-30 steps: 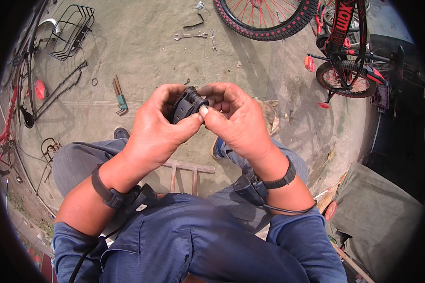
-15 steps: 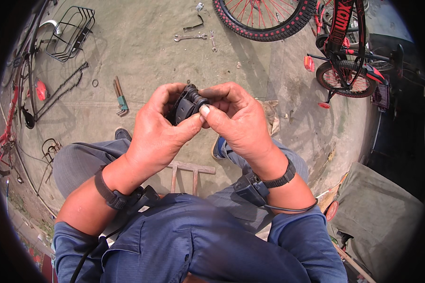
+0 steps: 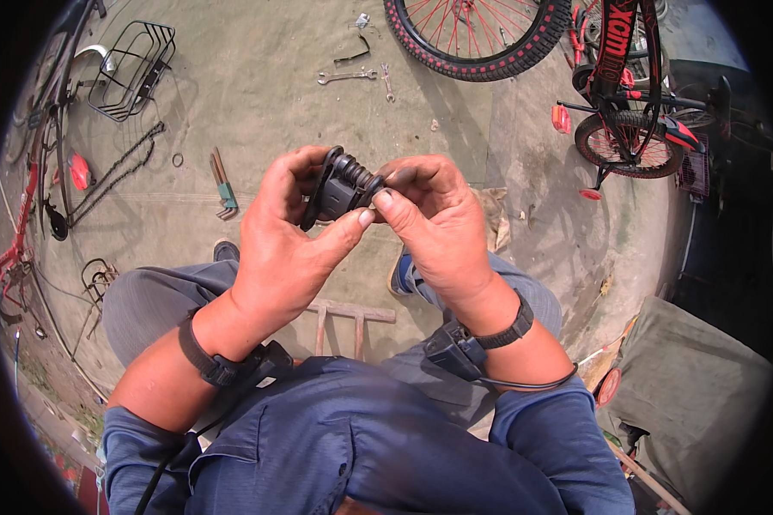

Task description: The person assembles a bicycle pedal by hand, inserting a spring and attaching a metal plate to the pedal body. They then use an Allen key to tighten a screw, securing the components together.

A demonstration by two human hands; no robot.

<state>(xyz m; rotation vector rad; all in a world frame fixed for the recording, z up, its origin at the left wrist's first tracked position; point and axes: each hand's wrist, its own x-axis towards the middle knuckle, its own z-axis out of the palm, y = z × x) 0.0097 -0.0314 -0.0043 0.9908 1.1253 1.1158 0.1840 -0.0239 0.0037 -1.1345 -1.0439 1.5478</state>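
Head view: small black ribbed bike part (image 3: 342,187) gripped between left hand (image 3: 288,232) and right hand (image 3: 434,223), thumbs pressed on it; fitting judged unfinished, part not mounted.

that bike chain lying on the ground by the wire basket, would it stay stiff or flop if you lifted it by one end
The chain would probably flop: it already lies in a loose, kinked line on the ground, so its links look free to bend. It appears to be metal, so likely heavy for its width. Pushed, it would probably bunch up, not roll.
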